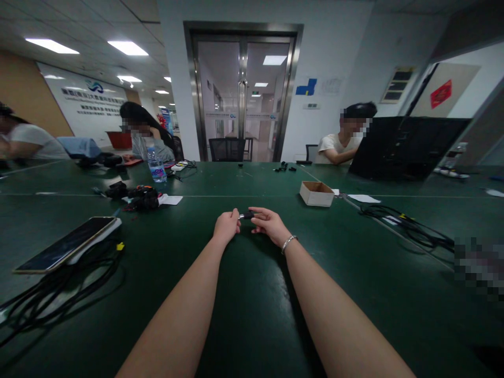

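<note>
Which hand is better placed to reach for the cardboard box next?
Right, probably. The right hand and left hand both pinch the small black part, but the cardboard box lies beyond on the right hand's side; the left would have to cross over.

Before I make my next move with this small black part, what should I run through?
1. Grip on the small black part: ok. The left hand and right hand pinch it from opposite ends.
2. Part lifted off the green table: cannot tell.
3. State of the part's metal tip: cannot tell, it is too small to see.
4. Cardboard box: ok. It stands open beyond the right hand, apart from it.
5. Cables and phone: ok. They lie to the left, away from both arms.
</note>
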`<state>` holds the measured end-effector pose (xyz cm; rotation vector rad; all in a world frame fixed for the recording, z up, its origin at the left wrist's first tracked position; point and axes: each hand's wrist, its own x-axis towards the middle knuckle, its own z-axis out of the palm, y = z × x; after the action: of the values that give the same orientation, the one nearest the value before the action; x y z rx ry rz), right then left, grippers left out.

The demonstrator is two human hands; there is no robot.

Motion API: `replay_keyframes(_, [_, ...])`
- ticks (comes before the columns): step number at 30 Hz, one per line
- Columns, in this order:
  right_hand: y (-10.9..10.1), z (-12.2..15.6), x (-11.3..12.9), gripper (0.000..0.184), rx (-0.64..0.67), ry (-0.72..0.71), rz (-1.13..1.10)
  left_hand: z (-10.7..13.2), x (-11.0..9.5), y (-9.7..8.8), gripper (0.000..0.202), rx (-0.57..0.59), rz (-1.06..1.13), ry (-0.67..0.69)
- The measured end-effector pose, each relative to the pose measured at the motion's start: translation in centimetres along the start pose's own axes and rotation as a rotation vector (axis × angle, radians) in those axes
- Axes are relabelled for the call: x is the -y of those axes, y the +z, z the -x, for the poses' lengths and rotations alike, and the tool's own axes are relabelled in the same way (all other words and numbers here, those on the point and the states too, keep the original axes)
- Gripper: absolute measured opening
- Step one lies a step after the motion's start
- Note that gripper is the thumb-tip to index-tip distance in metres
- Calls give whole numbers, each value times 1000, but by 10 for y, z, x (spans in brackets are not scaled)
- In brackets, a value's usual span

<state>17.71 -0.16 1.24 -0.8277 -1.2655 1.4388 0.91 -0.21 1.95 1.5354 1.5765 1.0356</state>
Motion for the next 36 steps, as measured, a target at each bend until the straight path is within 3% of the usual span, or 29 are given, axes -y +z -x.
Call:
replay_keyframes(10, [1, -1, 1, 38, -22, 20, 22, 1, 2, 2, 53, -79, -57, 89])
replay_keyframes(19, [0, 0, 1, 37, 12, -16, 37, 0, -5, -1, 54, -14, -69, -4])
replay_keyframes(29, [2, 3, 5, 38, 12, -19, 52, -11, 1, 3, 53, -11, -57, -61])
replay_keyframes(36, [0, 2, 3, 38, 16, -31, 62, -9, 4, 4, 55, -23, -45, -12])
